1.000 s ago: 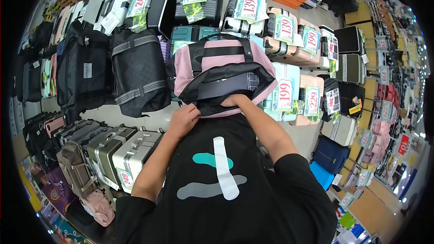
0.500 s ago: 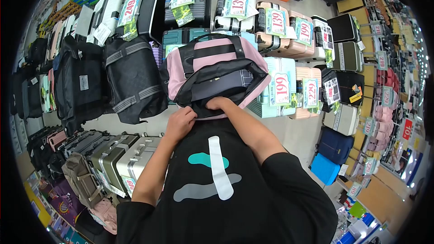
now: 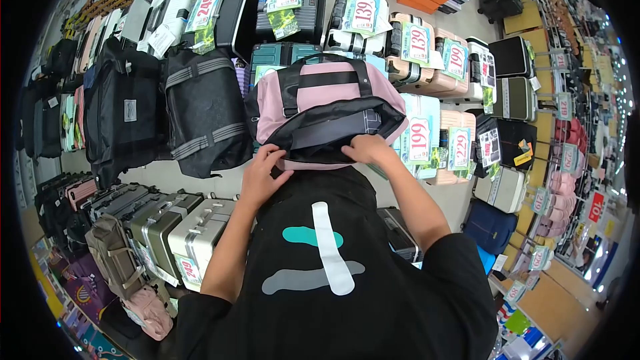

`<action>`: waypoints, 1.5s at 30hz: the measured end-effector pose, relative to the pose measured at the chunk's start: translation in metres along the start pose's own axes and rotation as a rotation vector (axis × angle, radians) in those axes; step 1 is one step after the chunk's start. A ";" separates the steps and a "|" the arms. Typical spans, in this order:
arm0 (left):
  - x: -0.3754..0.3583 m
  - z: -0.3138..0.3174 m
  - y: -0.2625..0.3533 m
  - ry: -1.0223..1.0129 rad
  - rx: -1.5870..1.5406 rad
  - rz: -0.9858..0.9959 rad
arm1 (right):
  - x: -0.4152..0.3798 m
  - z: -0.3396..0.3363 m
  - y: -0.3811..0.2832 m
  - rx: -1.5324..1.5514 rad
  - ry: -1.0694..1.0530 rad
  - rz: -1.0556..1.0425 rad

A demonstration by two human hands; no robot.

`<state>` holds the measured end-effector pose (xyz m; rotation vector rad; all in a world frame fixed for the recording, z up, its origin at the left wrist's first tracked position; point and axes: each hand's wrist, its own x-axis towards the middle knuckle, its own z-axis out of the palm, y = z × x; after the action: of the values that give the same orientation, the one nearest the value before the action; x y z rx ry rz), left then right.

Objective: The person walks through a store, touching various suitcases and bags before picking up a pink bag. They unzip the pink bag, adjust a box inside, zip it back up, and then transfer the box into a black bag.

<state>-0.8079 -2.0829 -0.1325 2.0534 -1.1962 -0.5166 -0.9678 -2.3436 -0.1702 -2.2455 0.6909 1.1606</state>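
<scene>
A pink and black travel bag (image 3: 327, 93) stands upright in front of me, its top unzipped and gaping toward me. Inside the black lining shows a dark grey piece with a white line pattern (image 3: 337, 128). My left hand (image 3: 265, 175) holds the near left corner of the bag's opening, thumb and fingers on either side of the edge. At the near right of the opening, my right hand (image 3: 371, 150) pinches the rim, its fingertips turned inward and partly hidden. Black carry handles (image 3: 323, 79) lie over the bag's far side.
Black backpacks (image 3: 207, 113) stand left of the bag. Suitcases with price tags (image 3: 418, 137) fill the rows behind and to the right. More cases, including a silver one (image 3: 200, 233), stand at lower left. Shelves with slippers (image 3: 567, 167) line the right.
My right hand has come out of the bag's middle and moved right along the rim. My left hand has shifted slightly left and its thumb is spread further. The view has shifted a little.
</scene>
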 end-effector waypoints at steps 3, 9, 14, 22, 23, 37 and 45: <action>-0.003 0.000 -0.011 0.123 -0.035 -0.158 | -0.041 -0.018 0.014 0.274 0.424 0.027; -0.011 0.020 -0.061 0.190 -0.158 -0.408 | -0.033 0.030 0.062 0.624 1.125 0.034; -0.005 0.029 -0.067 0.102 -0.277 -0.508 | -0.056 0.032 0.023 0.607 0.852 -0.348; -0.004 0.029 -0.099 0.047 -0.219 -0.515 | -0.024 0.050 -0.038 0.339 0.831 -0.466; -0.004 0.025 -0.100 0.050 -0.218 -0.515 | -0.020 0.048 -0.044 0.314 0.930 -0.389; 0.009 -0.029 -0.067 0.037 -0.620 -0.597 | 0.019 0.007 -0.185 0.284 0.991 -0.845; 0.005 -0.023 -0.075 0.004 -0.763 -0.952 | 0.016 0.007 -0.189 0.368 0.949 -0.824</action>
<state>-0.7462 -2.0531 -0.1720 1.7834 0.1167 -1.1764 -0.8426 -2.2033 -0.1474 -2.2773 0.1819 -0.4262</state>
